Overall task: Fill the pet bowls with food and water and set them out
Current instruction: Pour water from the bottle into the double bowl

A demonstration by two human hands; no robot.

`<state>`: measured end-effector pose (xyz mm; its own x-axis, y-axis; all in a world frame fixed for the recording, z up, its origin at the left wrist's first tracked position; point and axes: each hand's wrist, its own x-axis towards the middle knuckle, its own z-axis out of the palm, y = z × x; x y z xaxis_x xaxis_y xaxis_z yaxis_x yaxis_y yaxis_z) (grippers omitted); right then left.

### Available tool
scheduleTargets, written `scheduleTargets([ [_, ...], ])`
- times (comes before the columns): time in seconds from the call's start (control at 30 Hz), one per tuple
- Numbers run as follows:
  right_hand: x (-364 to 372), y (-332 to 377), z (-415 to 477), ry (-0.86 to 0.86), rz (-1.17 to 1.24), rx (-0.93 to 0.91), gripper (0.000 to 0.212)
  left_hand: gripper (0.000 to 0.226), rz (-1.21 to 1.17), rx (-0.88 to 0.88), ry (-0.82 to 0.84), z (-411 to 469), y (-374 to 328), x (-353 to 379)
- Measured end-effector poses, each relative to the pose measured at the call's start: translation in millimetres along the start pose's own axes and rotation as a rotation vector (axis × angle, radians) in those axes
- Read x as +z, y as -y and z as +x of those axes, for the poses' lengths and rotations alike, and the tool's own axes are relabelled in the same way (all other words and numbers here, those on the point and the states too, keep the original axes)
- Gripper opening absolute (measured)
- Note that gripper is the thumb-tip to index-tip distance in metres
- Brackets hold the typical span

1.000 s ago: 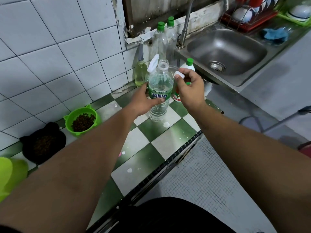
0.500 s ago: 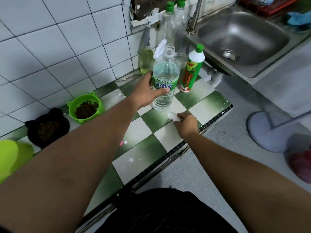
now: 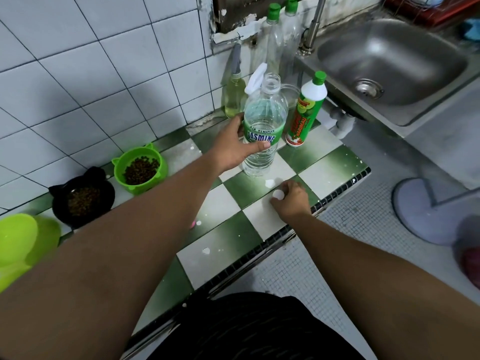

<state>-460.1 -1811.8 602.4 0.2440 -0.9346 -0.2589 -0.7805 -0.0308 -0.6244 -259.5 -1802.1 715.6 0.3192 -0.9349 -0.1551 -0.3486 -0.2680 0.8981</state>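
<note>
On the green-and-white tiled counter [image 3: 262,222], left hand [image 3: 235,146] is wrapped round the label of the open water bottle [image 3: 261,131], thumb in front & fingers curled behind, bottle standing upright w/ its base on the tile. Right hand [image 3: 292,201] is down near the counter's front edge, fingertips pinched on the white cap [image 3: 278,194], which looks about to be set down or just touching the tile, can't tell which. Two cat-ear bowls sit over by the wall: green bowl [image 3: 141,166] and black bowl [image 3: 83,197], both w/ kibble in them already, so food part looks done imo & water is what's left. A lime green bowl [image 3: 23,237] at the far left edge is prob the water one, but its inside isn't clear from here. Stuff that could go wrong: cap is right by the edge, so a nudge from the wrist could roll it onto the floor. Bottle's open & pretty full, so a quick tip = splash over the kibble bowls or the tile. Detergent bottle [image 3: 306,110] stands just beside the water bottle, easy to knock when lifting.
</note>
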Motion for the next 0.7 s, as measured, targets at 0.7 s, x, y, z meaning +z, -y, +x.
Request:
scheduleTargets([
  [0.7, -28.7, 44.2, 18.5, 0.002, 0.268, -0.175, 0.066, 0.089, -0.126, 0.095, -0.452, -15.7, -28.3, 8.9],
])
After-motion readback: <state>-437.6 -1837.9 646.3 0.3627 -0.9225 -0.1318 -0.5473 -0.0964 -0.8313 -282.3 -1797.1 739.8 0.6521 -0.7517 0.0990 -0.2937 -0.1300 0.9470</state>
